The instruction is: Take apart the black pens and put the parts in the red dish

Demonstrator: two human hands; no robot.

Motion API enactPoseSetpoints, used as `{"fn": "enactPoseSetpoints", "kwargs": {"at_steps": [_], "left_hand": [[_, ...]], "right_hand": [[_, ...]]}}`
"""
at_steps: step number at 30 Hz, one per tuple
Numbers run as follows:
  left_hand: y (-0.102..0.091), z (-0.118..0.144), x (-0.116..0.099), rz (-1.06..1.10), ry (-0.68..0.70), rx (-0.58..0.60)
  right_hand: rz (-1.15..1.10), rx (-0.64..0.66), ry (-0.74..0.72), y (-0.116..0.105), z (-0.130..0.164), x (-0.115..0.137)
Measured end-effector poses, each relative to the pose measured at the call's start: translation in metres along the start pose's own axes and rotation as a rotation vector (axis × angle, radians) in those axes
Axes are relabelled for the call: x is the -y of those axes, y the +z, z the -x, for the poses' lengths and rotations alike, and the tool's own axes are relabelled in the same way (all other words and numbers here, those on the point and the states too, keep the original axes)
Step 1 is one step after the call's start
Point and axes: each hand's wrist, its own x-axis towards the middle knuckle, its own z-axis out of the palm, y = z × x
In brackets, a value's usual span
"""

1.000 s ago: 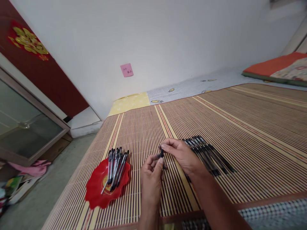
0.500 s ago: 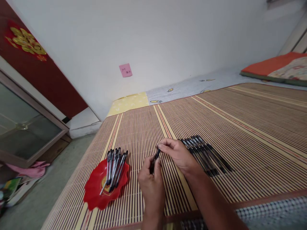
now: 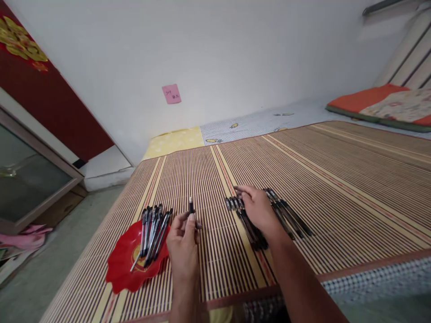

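Observation:
My left hand [image 3: 185,237] is closed around a pen [image 3: 191,206], which stands nearly upright with its pale tip uppermost; its lower part is hidden in the fist. My right hand [image 3: 257,208] hovers over or rests on a row of black pens [image 3: 247,231], covering the middle ones. Its index finger and thumb stretch out to the left, a little apart, and nothing shows clearly between them. Left of my left hand, several clear-barrelled pens with black ends [image 3: 153,235] lie across a red scalloped plate [image 3: 117,273].
A striped bamboo mat [image 3: 208,269] covers the bed, with a checked and yellow sheet [image 3: 175,142] along the wall. An orange folded quilt [image 3: 363,99] lies at the far right. A pink note [image 3: 171,93] sticks to the wall. Floor [image 3: 77,233] shows at left.
My hands have come apart: the right has moved over the row of pens, the left has gone left with its pen, whose tip now shows. The view has turned slightly right.

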Motion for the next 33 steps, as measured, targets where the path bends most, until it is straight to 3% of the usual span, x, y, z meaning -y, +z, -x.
{"fn": "enactPoseSetpoints", "kwargs": {"at_steps": [4, 7, 14, 18, 20, 26, 33], "left_hand": [[0.002, 0.001, -0.003, 0.035, -0.006, 0.025], [0.001, 0.002, -0.003, 0.03, -0.026, 0.039], [0.0, -0.001, 0.002, 0.041, -0.026, 0.064], [0.0, -0.001, 0.001, 0.097, -0.036, 0.055], [-0.001, -0.001, 0.001, 0.106, -0.041, 0.053], [0.0, -0.002, 0.003, 0.111, -0.063, 0.064], [0.001, -0.001, 0.001, 0.13, -0.089, 0.085]], "right_hand": [[0.469, 0.187, -0.06, 0.015, 0.007, 0.005], [0.596, 0.302, -0.037, 0.027, 0.013, 0.008], [0.516, 0.416, -0.038, 0.036, 0.015, 0.008], [0.365, 0.274, -0.045, 0.025, 0.01, 0.008], [0.41, 0.212, -0.035, 0.021, 0.008, 0.006], [0.645, 0.402, -0.091, 0.035, 0.016, 0.003], [0.673, 0.424, -0.062, 0.057, 0.027, 0.013]]}}
